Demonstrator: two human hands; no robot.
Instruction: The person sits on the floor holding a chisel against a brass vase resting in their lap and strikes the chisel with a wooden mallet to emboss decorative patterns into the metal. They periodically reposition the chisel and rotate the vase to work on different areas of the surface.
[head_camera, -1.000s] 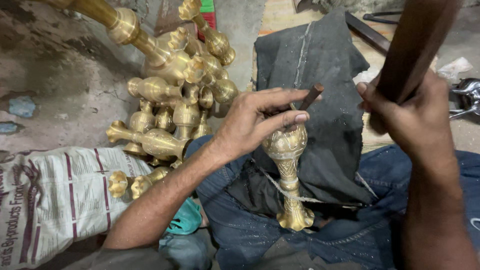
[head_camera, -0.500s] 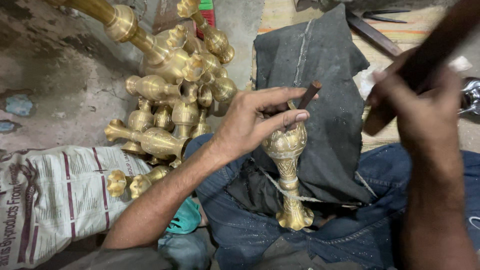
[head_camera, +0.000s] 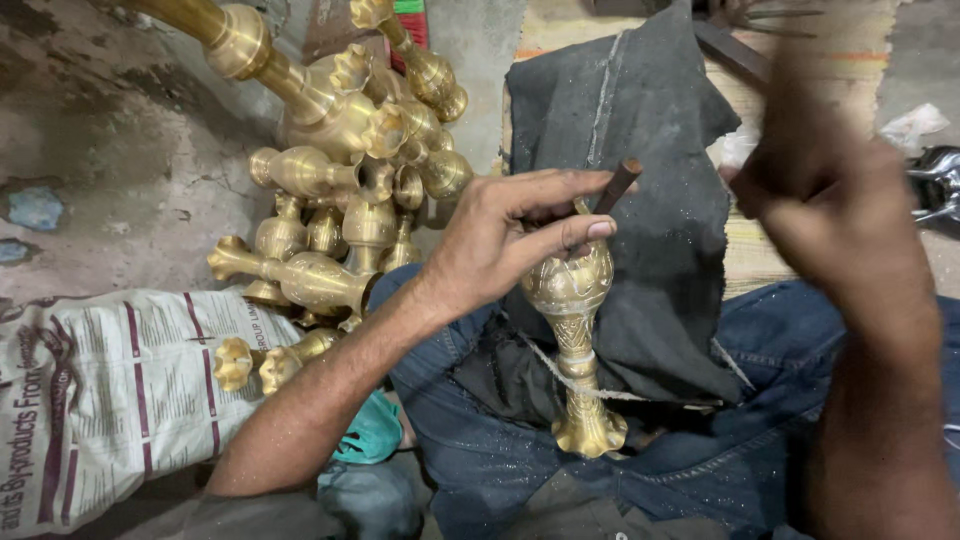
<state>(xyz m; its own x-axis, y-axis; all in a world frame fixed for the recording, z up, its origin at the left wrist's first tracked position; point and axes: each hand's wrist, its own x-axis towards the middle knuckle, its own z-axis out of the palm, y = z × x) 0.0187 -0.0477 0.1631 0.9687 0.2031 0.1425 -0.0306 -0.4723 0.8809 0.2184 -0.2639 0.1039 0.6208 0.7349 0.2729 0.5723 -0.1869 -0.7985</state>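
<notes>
A printed sack (head_camera: 110, 400) covers the floor at near left, with a heap of brass vases (head_camera: 340, 170) piled beyond it. A dark cloth (head_camera: 650, 180) drapes over the person's denim-clad lap, right of centre. On it lies one brass vase (head_camera: 573, 330), foot nearest, bulb farther. The left hand (head_camera: 500, 245) closes on the bulb and pinches a thin dark punch (head_camera: 618, 185) against it. The right hand (head_camera: 830, 210), blurred at right, looks clenched, but what it grips cannot be told. The step in hand appears to be tooling the vase's surface; the next stroke would call for a steady punch and a firmly pinned bulb.
</notes>
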